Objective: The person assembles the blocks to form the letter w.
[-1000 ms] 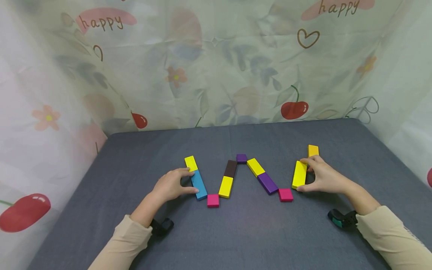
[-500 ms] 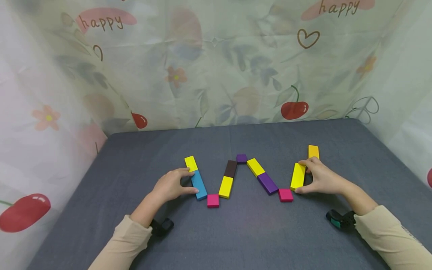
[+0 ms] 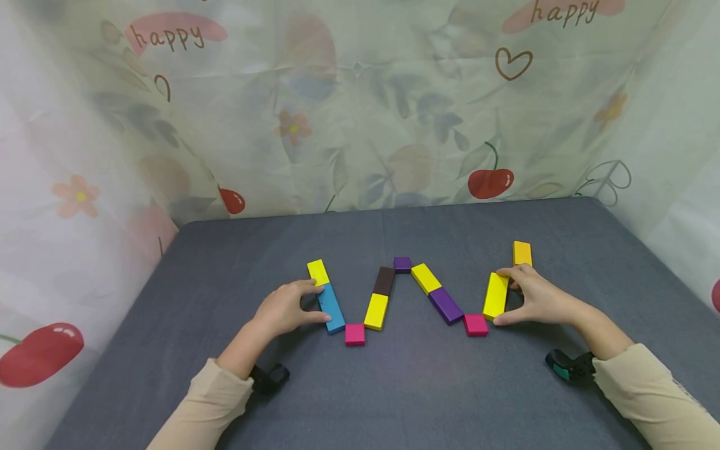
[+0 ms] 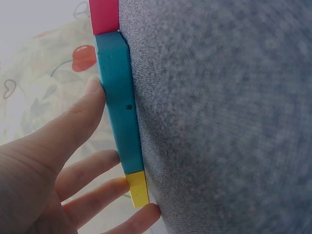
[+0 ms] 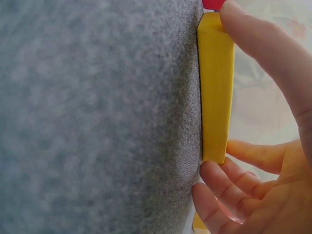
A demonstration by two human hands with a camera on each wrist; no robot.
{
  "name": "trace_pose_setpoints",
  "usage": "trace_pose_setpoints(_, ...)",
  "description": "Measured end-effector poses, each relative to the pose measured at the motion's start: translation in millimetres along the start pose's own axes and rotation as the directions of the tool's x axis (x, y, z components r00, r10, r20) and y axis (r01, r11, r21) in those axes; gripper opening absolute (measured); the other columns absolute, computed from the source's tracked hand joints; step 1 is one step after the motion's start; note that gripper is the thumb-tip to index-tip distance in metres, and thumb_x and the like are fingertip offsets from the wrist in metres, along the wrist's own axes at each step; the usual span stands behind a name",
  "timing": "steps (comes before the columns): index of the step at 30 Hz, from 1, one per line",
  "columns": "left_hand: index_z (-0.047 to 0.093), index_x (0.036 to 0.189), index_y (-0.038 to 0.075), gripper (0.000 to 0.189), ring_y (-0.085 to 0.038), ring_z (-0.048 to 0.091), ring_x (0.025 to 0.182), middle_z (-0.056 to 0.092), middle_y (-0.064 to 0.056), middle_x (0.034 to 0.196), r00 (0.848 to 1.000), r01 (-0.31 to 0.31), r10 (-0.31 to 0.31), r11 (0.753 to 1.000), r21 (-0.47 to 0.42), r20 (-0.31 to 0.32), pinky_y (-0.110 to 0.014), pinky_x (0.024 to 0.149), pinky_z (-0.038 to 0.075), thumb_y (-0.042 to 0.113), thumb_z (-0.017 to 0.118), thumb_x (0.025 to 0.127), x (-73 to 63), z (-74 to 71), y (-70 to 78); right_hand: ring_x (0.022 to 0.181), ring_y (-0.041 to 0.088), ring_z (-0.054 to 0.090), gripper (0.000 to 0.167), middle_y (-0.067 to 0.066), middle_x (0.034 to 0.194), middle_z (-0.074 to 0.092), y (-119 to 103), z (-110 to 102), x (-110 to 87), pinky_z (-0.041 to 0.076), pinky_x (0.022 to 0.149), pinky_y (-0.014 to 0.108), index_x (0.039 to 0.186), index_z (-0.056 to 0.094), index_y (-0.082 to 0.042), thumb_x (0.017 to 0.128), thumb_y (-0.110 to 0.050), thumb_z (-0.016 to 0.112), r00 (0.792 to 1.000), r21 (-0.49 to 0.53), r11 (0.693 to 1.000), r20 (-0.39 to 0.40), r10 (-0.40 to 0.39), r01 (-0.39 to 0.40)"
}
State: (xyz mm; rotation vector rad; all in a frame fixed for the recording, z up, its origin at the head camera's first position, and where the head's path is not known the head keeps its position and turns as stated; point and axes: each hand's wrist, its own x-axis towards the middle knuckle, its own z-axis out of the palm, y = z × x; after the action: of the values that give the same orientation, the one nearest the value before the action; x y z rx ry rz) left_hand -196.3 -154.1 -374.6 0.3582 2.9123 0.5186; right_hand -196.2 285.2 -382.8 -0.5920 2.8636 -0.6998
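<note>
My right hand [image 3: 537, 299] pinches a yellow block [image 3: 495, 297] lengthwise, thumb at its near end and fingers at its far end. The near end of this block stands beside a pink block [image 3: 475, 325]. My left hand [image 3: 285, 307] rests its thumb against a blue block [image 3: 332, 307]; its fingers touch the blue block and the small yellow block [image 3: 318, 271] at its far end. In the left wrist view the blue block [image 4: 119, 102] meets a pink block [image 4: 105, 17]. The right wrist view shows the yellow block [image 5: 216, 92] flat on the cloth.
Between the hands a zigzag continues with a pink block [image 3: 355, 334], a yellow block [image 3: 376, 311], a dark brown block [image 3: 385, 281], purple blocks [image 3: 402, 265] and another yellow block [image 3: 426, 279]. A yellow block [image 3: 522, 252] lies behind the right hand. Grey cloth [image 3: 416, 387] covers the table.
My right hand has slid the yellow block slightly toward me and left, bringing its near end up to the pink block. The left hand and the other blocks have stayed in place.
</note>
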Motion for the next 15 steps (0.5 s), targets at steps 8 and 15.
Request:
trace_pose_setpoints(8, 0.057, 0.129, 0.010, 0.064, -0.031, 0.047, 0.129, 0.052, -0.011, 0.139, 1.000, -0.011, 0.011, 1.000, 0.003, -0.001, -0.051, 0.103, 0.042, 0.040, 0.076, 0.075, 0.0, 0.3, -0.7, 0.103, 0.036, 0.054, 0.089, 0.026, 0.118, 0.043, -0.1, -0.1, 0.0, 0.050, 0.085, 0.050, 0.131, 0.041, 0.008, 0.068, -0.039, 0.081, 1.000, 0.003, 1.000, 0.001, 0.001, -0.001)
trace_pose_setpoints(15, 0.057, 0.129, 0.010, 0.065, -0.031, 0.047, 0.129, 0.051, -0.011, 0.139, 1.000, -0.012, 0.012, 1.000, 0.001, 0.001, -0.051, 0.103, 0.042, 0.040, 0.076, 0.075, -0.3, -0.3, -0.3, 0.102, 0.035, 0.054, 0.089, 0.026, 0.118, 0.043, -0.3, 0.3, 0.4, 0.050, 0.085, 0.049, 0.131, 0.041, 0.008, 0.068, -0.040, 0.081, 1.000, -0.002, 1.000, 0.000, 0.004, -0.004)
